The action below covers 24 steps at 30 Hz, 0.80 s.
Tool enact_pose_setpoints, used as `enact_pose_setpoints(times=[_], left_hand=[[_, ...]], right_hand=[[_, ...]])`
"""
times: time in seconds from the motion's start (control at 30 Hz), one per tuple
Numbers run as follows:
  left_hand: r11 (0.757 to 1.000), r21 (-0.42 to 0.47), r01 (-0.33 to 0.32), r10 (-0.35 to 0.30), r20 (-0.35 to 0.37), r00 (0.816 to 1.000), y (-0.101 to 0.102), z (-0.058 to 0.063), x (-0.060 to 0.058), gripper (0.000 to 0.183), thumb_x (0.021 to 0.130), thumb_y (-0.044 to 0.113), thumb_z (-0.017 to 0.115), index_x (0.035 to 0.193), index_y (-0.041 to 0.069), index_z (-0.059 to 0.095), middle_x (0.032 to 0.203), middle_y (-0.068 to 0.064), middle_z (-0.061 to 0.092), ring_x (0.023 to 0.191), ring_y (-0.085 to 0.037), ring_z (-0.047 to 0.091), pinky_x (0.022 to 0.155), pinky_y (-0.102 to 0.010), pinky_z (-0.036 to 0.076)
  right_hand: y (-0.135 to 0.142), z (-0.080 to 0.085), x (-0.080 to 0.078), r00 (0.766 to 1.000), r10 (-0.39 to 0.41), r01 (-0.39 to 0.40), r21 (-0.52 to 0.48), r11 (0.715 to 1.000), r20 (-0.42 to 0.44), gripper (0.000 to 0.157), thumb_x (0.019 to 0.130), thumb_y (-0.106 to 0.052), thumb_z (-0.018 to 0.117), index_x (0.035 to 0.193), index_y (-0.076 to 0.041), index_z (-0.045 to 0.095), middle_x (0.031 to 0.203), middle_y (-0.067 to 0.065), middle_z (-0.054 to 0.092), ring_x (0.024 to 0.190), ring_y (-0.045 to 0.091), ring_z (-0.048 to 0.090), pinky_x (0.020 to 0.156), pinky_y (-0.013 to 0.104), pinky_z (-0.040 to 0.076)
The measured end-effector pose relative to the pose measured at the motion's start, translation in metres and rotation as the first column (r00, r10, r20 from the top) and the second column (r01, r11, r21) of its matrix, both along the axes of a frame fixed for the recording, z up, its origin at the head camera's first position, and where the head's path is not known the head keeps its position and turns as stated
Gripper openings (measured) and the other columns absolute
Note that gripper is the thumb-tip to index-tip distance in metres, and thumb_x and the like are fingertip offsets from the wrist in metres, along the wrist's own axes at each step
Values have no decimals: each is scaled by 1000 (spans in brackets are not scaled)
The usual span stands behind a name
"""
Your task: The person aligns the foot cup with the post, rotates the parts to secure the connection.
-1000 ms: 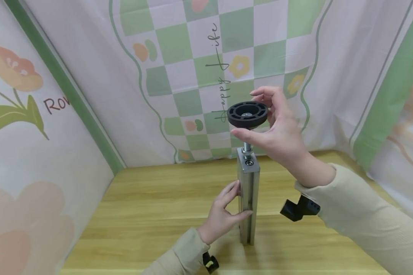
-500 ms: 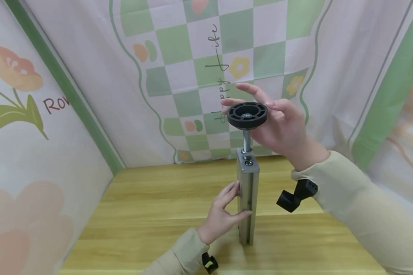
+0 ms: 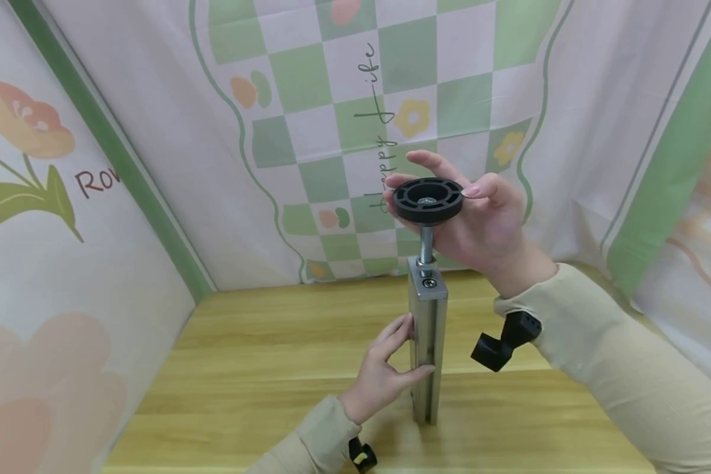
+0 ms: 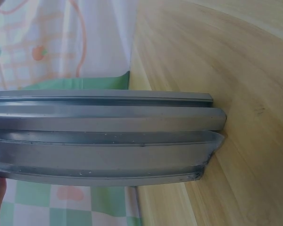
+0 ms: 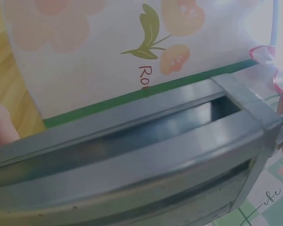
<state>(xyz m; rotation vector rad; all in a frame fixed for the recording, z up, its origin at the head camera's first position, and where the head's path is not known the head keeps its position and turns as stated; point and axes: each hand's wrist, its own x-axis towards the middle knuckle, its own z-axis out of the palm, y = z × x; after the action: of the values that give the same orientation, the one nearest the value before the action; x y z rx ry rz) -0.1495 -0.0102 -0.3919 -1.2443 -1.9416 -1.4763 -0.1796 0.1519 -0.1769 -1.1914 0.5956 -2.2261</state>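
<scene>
An aluminium profile (image 3: pixel 422 336) stands upright on the table, its lower end at the wood in the left wrist view. My left hand (image 3: pixel 379 378) grips it low down, thumb on the near side and fingers behind. From the end plate (image 3: pixel 432 289) rises a threaded bolt (image 3: pixel 426 247) topped by a round black levelling foot (image 3: pixel 428 214). My right hand (image 3: pixel 482 230) holds this foot, thumb at its right rim and fingers round the far left side, partly hidden behind it. The right wrist view shows the profile's slotted side (image 5: pixel 179 162) and its capped end.
The wooden table (image 3: pixel 261 368) spreads around the profile. Behind it hangs a green checked curtain (image 3: pixel 302 138), with a flowered curtain (image 3: pixel 65 276) at the left and another (image 3: pixel 699 276) at the right. A black camera mount (image 3: pixel 503 342) sticks out below the right sleeve.
My right hand has swung its fingers round behind the foot to the left, and its thumb has moved from under the foot to the right rim. The left hand and profile stay still.
</scene>
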Motion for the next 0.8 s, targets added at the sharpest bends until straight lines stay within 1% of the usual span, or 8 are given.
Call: enact_pose_setpoints(times=[0.13, 0.23, 0.3, 0.43, 0.53, 0.67, 0.8], left_hand=[[1000, 7, 2, -2, -36, 999, 0, 0, -1, 99, 70, -7, 77, 149, 15, 21, 138, -29, 42, 107, -32, 59, 97, -35, 51], [1000, 11, 7, -7, -44, 999, 0, -1, -1, 100, 70, -7, 77, 149, 16, 20, 138, -29, 42, 106, -32, 59, 96, -35, 52], [1000, 9, 8, -7, -44, 999, 1, -1, -1, 100, 70, -7, 77, 149, 15, 20, 138, -29, 42, 106, -32, 59, 97, -35, 51], [1000, 4, 4, -4, -41, 999, 1, -1, -1, 99, 70, -6, 77, 149, 14, 21, 138, -29, 42, 107, -33, 59, 98, -35, 51], [1000, 5, 4, -4, -38, 999, 1, 0, 0, 98, 70, -6, 77, 149, 13, 22, 138, -28, 42, 107, -32, 59, 98, -35, 51], [1000, 5, 4, -4, -21, 1000, 1, 1, 0, 96, 71, -6, 77, 148, 12, 23, 138, -28, 42, 108, -32, 59, 98, -35, 50], [1000, 2, -1, 1, -12, 1000, 0, 0, 1, 95, 72, -5, 77, 148, 11, 24, 139, -28, 42, 109, -32, 59, 99, -34, 50]], right_hand=[[-2, -1, 0, 1000, -11, 11, -8, 1000, 2, 55, 75, -6, 42, 130, -4, 40, 125, 23, 45, 120, 34, 43, 108, 34, 39], [-3, -1, -1, 999, -43, 43, 5, 999, -11, 54, 75, -5, 43, 129, -5, 41, 123, 22, 45, 118, 33, 44, 107, 33, 39], [-1, -2, -1, 996, -78, 79, 20, 997, -36, 54, 75, -6, 44, 129, -6, 42, 123, 21, 45, 118, 32, 44, 105, 31, 40], [4, -2, -1, 982, -151, 158, 59, 986, -109, 52, 79, -6, 44, 131, -9, 41, 125, 18, 45, 120, 30, 44, 101, 28, 42], [7, -2, -3, 969, -187, 202, 83, 976, -164, 49, 82, -6, 43, 132, -9, 41, 127, 18, 44, 123, 30, 42, 103, 27, 41], [8, -2, -4, 955, -205, 228, 90, 970, -212, 48, 85, -5, 44, 133, -7, 40, 130, 19, 44, 126, 30, 40, 108, 29, 38], [8, -2, -5, 946, -213, 239, 83, 967, -242, 47, 87, -4, 46, 134, -5, 39, 130, 20, 45, 126, 31, 42, 109, 31, 38]])
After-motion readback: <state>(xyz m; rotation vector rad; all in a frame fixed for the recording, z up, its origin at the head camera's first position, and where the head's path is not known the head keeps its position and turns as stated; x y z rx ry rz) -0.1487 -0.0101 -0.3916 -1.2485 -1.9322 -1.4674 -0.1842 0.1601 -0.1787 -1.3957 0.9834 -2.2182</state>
